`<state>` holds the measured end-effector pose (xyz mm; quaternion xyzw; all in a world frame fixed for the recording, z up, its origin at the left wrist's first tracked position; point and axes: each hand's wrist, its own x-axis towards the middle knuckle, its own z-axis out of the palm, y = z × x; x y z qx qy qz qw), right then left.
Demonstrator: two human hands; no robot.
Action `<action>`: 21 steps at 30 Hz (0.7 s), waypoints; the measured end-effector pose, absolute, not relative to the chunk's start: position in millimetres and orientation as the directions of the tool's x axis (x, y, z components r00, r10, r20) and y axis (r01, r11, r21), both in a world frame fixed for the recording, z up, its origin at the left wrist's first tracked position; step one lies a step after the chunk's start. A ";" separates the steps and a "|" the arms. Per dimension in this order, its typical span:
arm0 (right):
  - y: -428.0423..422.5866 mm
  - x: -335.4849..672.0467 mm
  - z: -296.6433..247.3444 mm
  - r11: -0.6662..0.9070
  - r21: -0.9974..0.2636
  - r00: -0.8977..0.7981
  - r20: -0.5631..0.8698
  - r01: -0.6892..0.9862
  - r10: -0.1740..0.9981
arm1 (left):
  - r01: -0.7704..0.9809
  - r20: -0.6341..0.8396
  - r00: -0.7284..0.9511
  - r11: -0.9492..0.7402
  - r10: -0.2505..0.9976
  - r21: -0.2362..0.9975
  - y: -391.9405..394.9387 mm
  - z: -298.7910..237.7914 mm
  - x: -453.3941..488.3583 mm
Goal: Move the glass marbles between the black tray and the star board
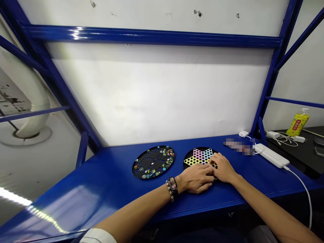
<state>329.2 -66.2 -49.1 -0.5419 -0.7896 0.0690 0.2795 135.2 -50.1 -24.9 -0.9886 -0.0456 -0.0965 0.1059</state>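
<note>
A round black tray (186,164) lies under both my hands. In it is a star-shaped sheet (193,160) with rows of holes and yellow, pink and blue points, like a Chinese checkers board. My left hand (198,178) lies over its near side, fingers bent toward the right. From the right, my right hand (223,168) comes in with its fingers curled down at the sheet's edge. The fingertips of both hands meet there, and whatever they pinch is hidden. To the left, a second round black tray (149,157) with holes carries many coloured glass marbles (167,164) around its rim.
Behind the blue table (111,175) stands a white panel (162,94) in a blue metal frame. A white power strip (272,155) with a cable lies at the right, near a pixelated flat item (239,146). A yellow bottle (298,123) stands on a black table beyond.
</note>
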 end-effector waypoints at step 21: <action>-66.1 326.8 -49.5 0.426 -0.435 -0.244 0.413 0.794 0.877 | 0.357 0.338 0.860 -0.924 0.382 0.137 -51.2 -44.4 127.4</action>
